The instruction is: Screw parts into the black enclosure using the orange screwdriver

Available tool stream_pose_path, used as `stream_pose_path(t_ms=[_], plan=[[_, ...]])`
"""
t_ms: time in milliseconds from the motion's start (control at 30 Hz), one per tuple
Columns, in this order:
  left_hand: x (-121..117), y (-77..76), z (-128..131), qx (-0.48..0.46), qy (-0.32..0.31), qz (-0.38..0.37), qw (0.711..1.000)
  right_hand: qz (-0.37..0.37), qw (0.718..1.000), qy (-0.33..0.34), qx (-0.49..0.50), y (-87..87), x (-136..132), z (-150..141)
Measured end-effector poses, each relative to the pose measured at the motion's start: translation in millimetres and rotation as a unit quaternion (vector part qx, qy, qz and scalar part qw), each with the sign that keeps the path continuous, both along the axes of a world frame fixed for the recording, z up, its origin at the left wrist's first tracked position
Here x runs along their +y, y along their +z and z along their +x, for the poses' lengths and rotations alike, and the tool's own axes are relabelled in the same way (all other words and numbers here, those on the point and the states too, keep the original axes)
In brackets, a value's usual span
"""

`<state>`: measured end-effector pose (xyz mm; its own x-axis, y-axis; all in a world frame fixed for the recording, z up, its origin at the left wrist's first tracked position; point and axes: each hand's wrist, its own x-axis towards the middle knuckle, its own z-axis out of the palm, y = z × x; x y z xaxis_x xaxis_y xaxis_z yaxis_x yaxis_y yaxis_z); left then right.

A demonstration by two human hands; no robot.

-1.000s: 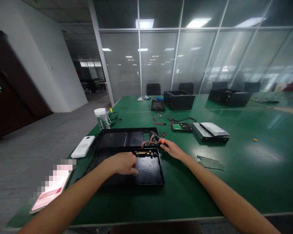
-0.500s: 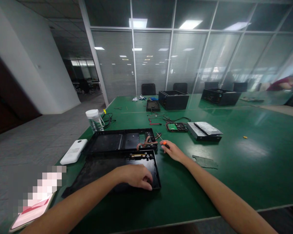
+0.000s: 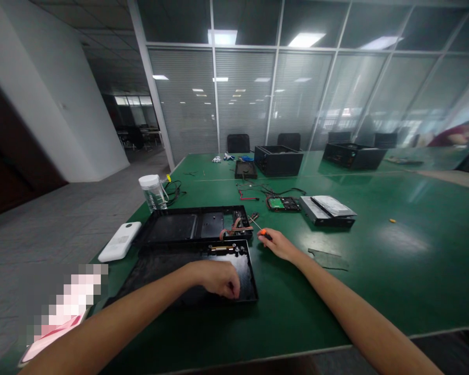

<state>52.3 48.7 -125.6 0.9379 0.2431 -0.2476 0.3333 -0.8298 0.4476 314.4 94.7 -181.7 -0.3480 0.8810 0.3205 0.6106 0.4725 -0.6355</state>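
My right hand (image 3: 276, 245) grips a screwdriver (image 3: 262, 233) with an orange and black handle. Its thin shaft points up and left toward the striped ribbon cables (image 3: 236, 229) at the right end of the far black panel (image 3: 175, 226). Over the right part of the near black panel (image 3: 247, 265), my left hand (image 3: 221, 279) is closed with fingers and thumb pressed together. What those fingers hold, if anything, is hidden. Small screws or fittings (image 3: 236, 249) lie along a brass-coloured strip (image 3: 221, 249) at the near panel's upper edge.
To the left stand a clear bottle (image 3: 154, 194), a white power bank (image 3: 120, 241) and a phone (image 3: 54, 336). A circuit board (image 3: 282, 203), a silver-topped drive (image 3: 328, 211) and a dark flat scrap (image 3: 328, 259) lie right. Black cases (image 3: 278, 161) stand behind. A person sits far right.
My left hand has shifted slightly up and left over the near panel, its fingers drawn closer together. My right hand and the screwdriver have barely moved.
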Motion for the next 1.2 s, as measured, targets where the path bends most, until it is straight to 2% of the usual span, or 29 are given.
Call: stream_pose_path(t_ms=[67, 167, 233, 300, 433, 533, 633, 700, 867, 1033, 1200], plan=[[4.8, 5.0, 1.2, -0.005, -0.012, 0.011, 1.0, -0.001, 1.0, -0.001, 0.006, 0.2, -0.3, 0.0], [13.8, 8.7, 4.2, -0.04, 0.046, 0.06, 0.996, 0.001, 1.0, 0.0, 0.011, 0.9, -1.1, 1.0], [18.2, 6.0, 7.3, -0.067, 0.086, 0.117, 0.987, 0.003, 1.0, -0.001, 0.01, 1.7, -1.8, 1.9], [20.0, -0.1, 10.4, -0.075, 0.1, 0.182, 0.975, 0.006, 1.0, -0.002, 0.005, 2.2, -2.3, 2.8], [19.1, -12.6, 12.5, -0.023, 0.073, 0.269, 0.96, 0.021, 1.0, -0.01, -0.011, 2.4, -1.5, 4.1], [19.8, -15.7, 11.2, 0.0, 0.042, 0.314, 0.948, 0.031, 0.999, -0.014, -0.023, 2.8, -0.5, 3.9], [24.0, -13.5, 12.4, -0.02, -0.004, 0.365, 0.931, 0.043, 0.999, -0.017, -0.025, 4.0, -0.4, 3.5], [28.7, -11.3, 15.8, -0.06, -0.007, 0.396, 0.916, 0.054, 0.998, -0.017, -0.025, 5.2, -0.8, 3.8], [41.0, -15.7, 26.5, -0.112, 0.056, 0.411, 0.903, 0.064, 0.997, -0.02, -0.034, 8.0, -1.1, 6.7], [41.7, -27.7, 29.5, -0.095, 0.081, 0.416, 0.901, 0.07, 0.996, -0.029, -0.049, 10.5, -0.4, 10.1], [40.2, -31.5, 28.1, -0.107, 0.085, 0.409, 0.902, 0.073, 0.996, -0.037, -0.043, 12.4, -0.4, 11.7]])
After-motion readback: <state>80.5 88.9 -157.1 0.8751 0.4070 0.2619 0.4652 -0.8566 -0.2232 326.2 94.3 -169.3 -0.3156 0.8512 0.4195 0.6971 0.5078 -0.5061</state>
